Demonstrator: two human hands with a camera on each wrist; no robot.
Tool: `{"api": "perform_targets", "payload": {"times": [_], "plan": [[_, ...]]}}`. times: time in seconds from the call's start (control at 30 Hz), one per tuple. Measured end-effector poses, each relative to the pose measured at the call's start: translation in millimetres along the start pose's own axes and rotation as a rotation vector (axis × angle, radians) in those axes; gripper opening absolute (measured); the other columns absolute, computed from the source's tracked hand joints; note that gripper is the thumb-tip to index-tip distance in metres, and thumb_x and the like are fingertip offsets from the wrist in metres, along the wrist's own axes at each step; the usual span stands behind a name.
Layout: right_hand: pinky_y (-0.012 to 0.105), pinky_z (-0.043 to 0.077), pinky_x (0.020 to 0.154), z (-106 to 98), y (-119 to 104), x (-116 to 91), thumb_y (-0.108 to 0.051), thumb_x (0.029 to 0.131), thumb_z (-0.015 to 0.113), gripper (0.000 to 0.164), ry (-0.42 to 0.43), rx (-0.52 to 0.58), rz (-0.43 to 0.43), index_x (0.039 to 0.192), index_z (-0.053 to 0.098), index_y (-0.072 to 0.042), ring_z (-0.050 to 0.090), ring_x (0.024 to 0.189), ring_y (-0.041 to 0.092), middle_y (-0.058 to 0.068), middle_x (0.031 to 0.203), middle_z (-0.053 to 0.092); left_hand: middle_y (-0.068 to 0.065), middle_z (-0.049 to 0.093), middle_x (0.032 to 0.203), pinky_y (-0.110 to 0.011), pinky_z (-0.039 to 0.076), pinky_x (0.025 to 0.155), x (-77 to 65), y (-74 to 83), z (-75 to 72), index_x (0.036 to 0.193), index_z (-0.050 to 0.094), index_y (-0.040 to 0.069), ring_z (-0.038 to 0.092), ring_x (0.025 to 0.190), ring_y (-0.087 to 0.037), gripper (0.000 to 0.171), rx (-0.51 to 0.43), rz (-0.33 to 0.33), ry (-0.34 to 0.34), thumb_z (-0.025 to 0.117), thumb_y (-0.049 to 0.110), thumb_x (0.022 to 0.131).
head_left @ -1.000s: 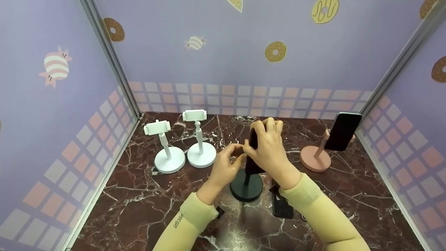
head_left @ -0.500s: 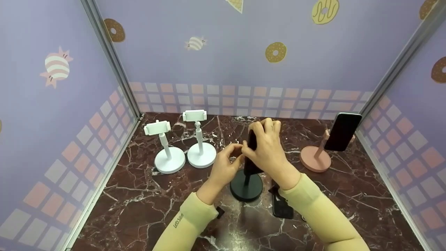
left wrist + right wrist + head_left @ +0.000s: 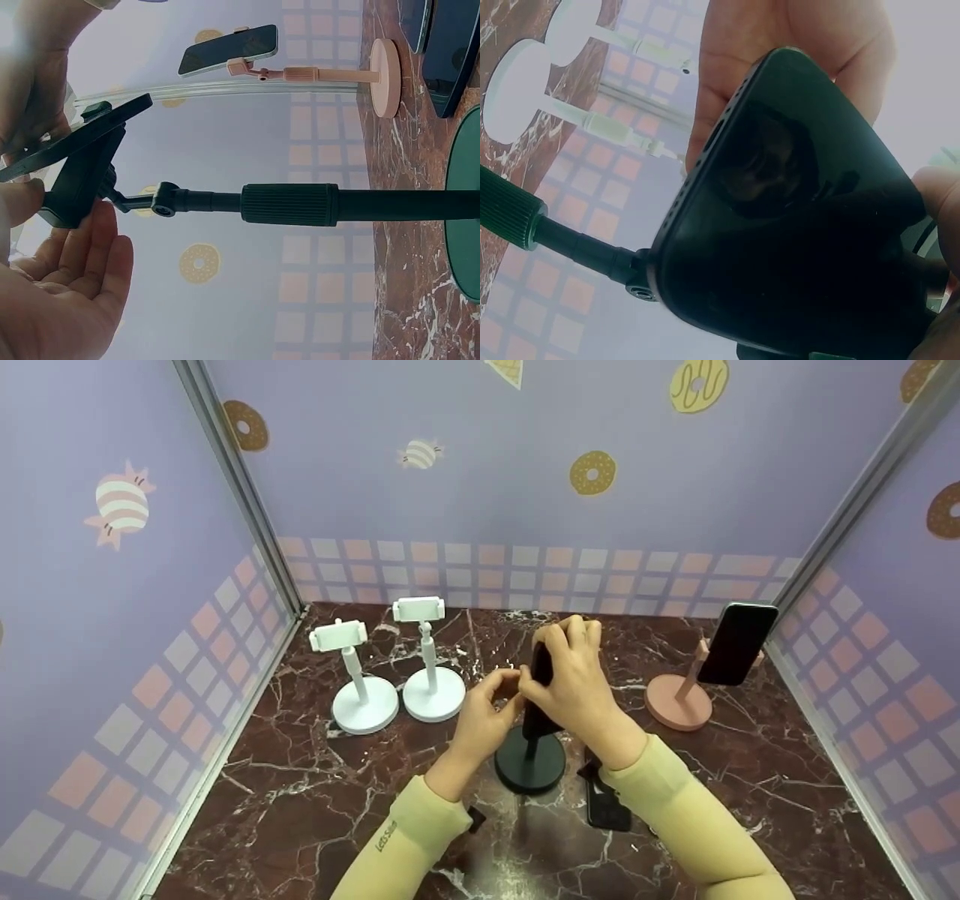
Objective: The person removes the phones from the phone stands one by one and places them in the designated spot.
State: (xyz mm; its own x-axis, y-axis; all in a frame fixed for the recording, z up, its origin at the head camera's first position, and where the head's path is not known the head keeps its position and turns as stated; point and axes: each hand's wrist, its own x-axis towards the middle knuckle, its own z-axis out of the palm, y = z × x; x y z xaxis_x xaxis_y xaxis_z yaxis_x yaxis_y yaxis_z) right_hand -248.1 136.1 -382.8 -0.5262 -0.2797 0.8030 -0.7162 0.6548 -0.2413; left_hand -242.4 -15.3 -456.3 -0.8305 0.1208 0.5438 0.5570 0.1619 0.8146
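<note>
My right hand [image 3: 577,682] grips a black smartphone [image 3: 537,723] by its upper part, fingers over the top edge. The phone leans at the holder of a black phone stand [image 3: 529,771]. My left hand [image 3: 481,721] pinches the side of the stand's clamp [image 3: 79,180] between thumb and fingers. In the left wrist view, the phone lies at a slant against the clamp, with one clamp end showing past it. The right wrist view shows the phone's dark screen and its port edge; the clamp behind is mostly hidden. Whether the phone is fully seated, I cannot tell.
Two white phone stands [image 3: 364,703] [image 3: 433,694] stand to the left. A pink stand [image 3: 679,702] at the right bears another phone [image 3: 739,643]. Near my right sleeve a dark phone [image 3: 607,804] lies on the marble table [image 3: 300,810]. A small black piece [image 3: 475,819] lies by my left sleeve.
The phone and my right hand have shifted slightly to the left. My left hand has stayed almost still at the clamp.
</note>
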Motion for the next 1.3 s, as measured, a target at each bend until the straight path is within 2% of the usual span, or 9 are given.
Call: {"api": "perform_targets", "payload": {"times": [0.4,0.67,0.87,1.07,1.17,1.3], "plan": [[0.043,0.031,0.08,0,1,0,-0.009,0.077,0.073,0.034,-0.013,0.015,0.005,0.102,0.05,-0.006,0.034,0.093,0.038,0.018,0.096,0.045,-0.018,0.074,0.104,-0.026,0.057,0.083,-0.1,-2.2,0.1,0.113,0.069,-0.003,0.07,0.093,-0.021,0.019,-0.04,-0.032,-0.011,0.069,0.002,0.094],[0.044,0.031,0.08,0,2,0,-0.008,0.076,0.073,0.035,0.002,0.028,0.004,0.103,0.051,-0.005,0.034,0.093,0.038,0.018,0.096,0.046,-0.019,0.073,0.106,-0.026,0.057,0.085,0.0,-3.1,-0.2,0.114,0.069,-0.004,0.07,0.094,-0.022,0.021,-0.051,-0.047,-0.014,0.069,0.002,0.094],[0.044,0.031,0.08,0,1,1,-0.008,0.076,0.074,0.035,0.005,0.033,-0.005,0.103,0.051,-0.005,0.034,0.093,0.038,0.018,0.096,0.047,-0.02,0.073,0.108,-0.025,0.057,0.085,0.1,-4.7,-2.1,0.117,0.068,-0.004,0.07,0.097,-0.022,0.023,-0.078,-0.059,-0.043,0.069,0.003,0.095],[0.044,0.03,0.081,-4,0,3,-0.008,0.077,0.073,0.034,0.019,0.046,-0.014,0.103,0.051,-0.004,0.034,0.093,0.038,0.018,0.096,0.046,-0.02,0.071,0.11,-0.024,0.055,0.085,0.0,-10.9,-4.8,0.12,0.067,-0.003,0.067,0.098,-0.016,0.026,-0.124,-0.087,-0.081,0.069,0.005,0.096],[0.044,0.03,0.081,-5,0,4,-0.009,0.078,0.073,0.034,0.03,0.052,-0.017,0.103,0.051,-0.004,0.033,0.093,0.037,0.018,0.096,0.046,-0.021,0.07,0.111,-0.026,0.056,0.085,-0.9,-16.5,-4.9,0.122,0.065,-0.003,0.067,0.098,-0.017,0.028,-0.13,-0.065,-0.095,0.07,0.004,0.096],[0.043,0.027,0.08,-7,1,4,-0.009,0.079,0.073,0.034,0.059,0.061,-0.042,0.104,0.051,-0.004,0.033,0.09,0.036,0.018,0.095,0.046,-0.021,0.067,0.117,-0.035,0.058,0.086,-4.2,-25.7,-2.7,0.127,0.061,-0.004,0.067,0.103,-0.029,0.036,-0.117,-0.008,-0.131,0.068,-0.004,0.092]]}}
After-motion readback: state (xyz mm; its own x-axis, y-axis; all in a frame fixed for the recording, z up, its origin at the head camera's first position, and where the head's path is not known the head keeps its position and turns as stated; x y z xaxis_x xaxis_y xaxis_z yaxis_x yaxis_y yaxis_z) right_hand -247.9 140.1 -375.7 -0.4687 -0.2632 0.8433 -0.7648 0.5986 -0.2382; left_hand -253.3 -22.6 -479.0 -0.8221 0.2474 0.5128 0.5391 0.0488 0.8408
